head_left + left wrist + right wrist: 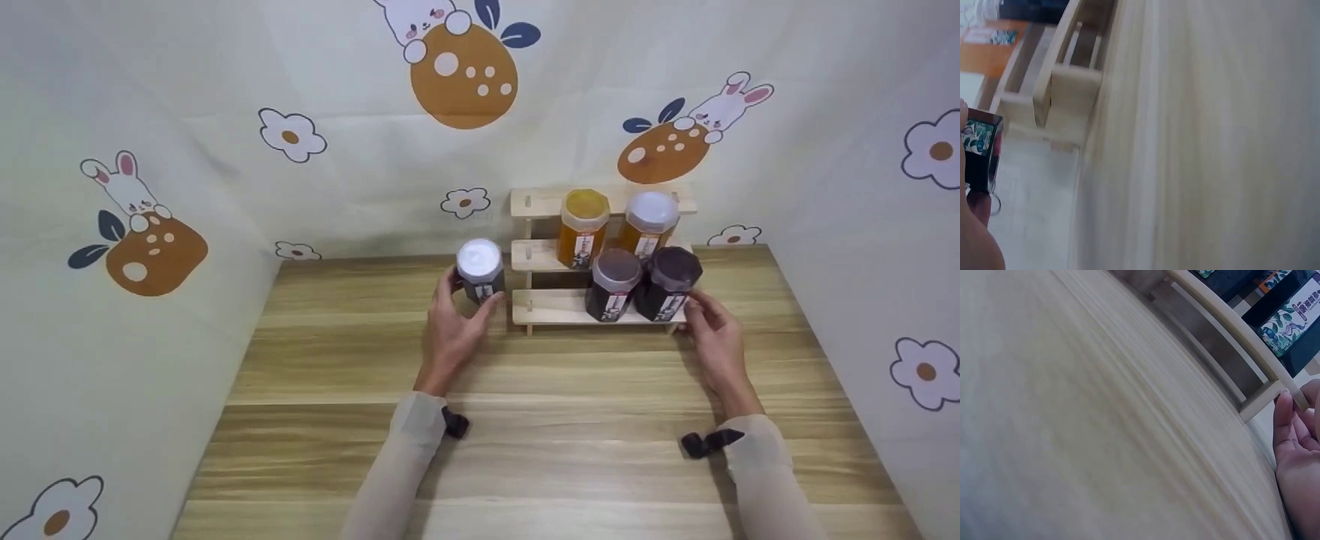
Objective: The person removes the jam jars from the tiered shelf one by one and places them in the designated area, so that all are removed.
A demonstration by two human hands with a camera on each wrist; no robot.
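Observation:
My left hand [453, 326] grips a dark jar with a white lid [480, 264], thumb on one side and fingers on the other. It stands just left of a three-tier wooden rack [555, 306]; in the left wrist view the dark jar [979, 160] appears raised off the table. My right hand [718, 341] is at the rack's front right corner. In the right wrist view its thumb and fingers [1283, 413] pinch the end of the lowest shelf [1252, 349]. Close beside it sits a dark jar [670, 283] on that shelf.
Another dark jar [615, 285] shares the lowest shelf. Behind are an amber jar with a yellow top [583, 229] and an amber jar with a white lid [649, 221]. The wood-grain table [570, 420] is bounded by patterned cloth walls [360, 165].

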